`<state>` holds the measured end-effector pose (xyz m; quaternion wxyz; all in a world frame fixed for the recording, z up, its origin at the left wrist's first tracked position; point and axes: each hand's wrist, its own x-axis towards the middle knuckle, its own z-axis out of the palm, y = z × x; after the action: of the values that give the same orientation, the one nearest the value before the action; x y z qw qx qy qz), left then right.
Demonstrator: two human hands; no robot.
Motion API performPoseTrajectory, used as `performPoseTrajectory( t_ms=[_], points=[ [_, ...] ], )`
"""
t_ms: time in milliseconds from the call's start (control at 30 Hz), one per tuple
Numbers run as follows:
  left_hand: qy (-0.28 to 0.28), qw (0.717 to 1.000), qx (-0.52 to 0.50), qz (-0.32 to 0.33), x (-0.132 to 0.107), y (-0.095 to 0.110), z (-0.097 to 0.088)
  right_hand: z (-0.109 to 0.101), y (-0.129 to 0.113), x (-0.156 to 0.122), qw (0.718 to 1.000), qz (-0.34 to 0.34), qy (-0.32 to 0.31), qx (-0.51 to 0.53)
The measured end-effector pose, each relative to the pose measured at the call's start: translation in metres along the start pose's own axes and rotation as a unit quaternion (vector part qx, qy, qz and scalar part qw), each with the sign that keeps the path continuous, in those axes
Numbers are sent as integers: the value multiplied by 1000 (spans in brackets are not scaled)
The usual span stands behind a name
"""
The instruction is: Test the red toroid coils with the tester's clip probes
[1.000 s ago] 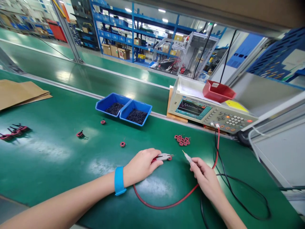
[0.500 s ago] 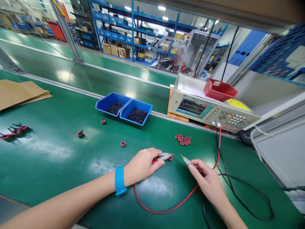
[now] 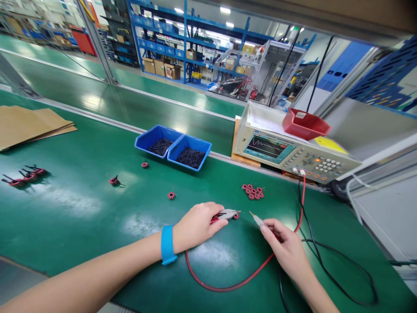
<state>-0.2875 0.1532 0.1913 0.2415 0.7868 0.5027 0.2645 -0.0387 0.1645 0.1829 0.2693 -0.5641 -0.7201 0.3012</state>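
My left hand [image 3: 198, 224], with a blue band on the wrist, is closed around a clip probe [image 3: 228, 214] whose jaws hold a small red wound coil [image 3: 236, 215] on the green mat. My right hand [image 3: 286, 248] pinches a pointed test probe [image 3: 259, 220] aimed left toward that coil, a short gap away. A red lead [image 3: 247, 276] and a black lead [image 3: 329, 269] run to the test instrument [image 3: 293, 152], whose screen shows a waveform. A small pile of red coils [image 3: 252, 191] lies just beyond the hands.
Two blue bins [image 3: 174, 148] of dark parts sit mid-table. Single red coils [image 3: 171, 195] lie scattered to the left, with more at the far left [image 3: 22, 176]. Brown cardboard sheets [image 3: 29, 124] lie at the left edge. A red tray [image 3: 304, 124] rests on the instrument.
My right hand has drawn the pointed probe slightly lower and nearer the clipped coil. The view has shifted a little to the left. My left hand keeps still.
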Motion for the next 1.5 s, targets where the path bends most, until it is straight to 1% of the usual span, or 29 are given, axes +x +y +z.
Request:
performPoseTrajectory(
  t_ms=[267,500,833,1033,1233,1433,1500],
  points=[
    [17,1000,12,3,1,-1,1,4,0,2,999,-26,-25,-23],
    [22,1000,5,-4,-1,0,1,5,-1,1,999,-11,-36,1],
    [27,1000,5,1,0,0,2,4,-8,-1,998,-19,-48,-29],
    [27,1000,8,1,-1,-1,2,5,-6,0,997,-34,-42,-45],
    [26,1000,9,2,1,-1,2,6,-3,2,997,-33,-47,-47],
    [26,1000,8,0,0,0,2,6,-1,3,997,-48,-41,-48],
    [27,1000,8,0,0,0,1,7,1,4,998,-46,-29,-42]
  ],
)
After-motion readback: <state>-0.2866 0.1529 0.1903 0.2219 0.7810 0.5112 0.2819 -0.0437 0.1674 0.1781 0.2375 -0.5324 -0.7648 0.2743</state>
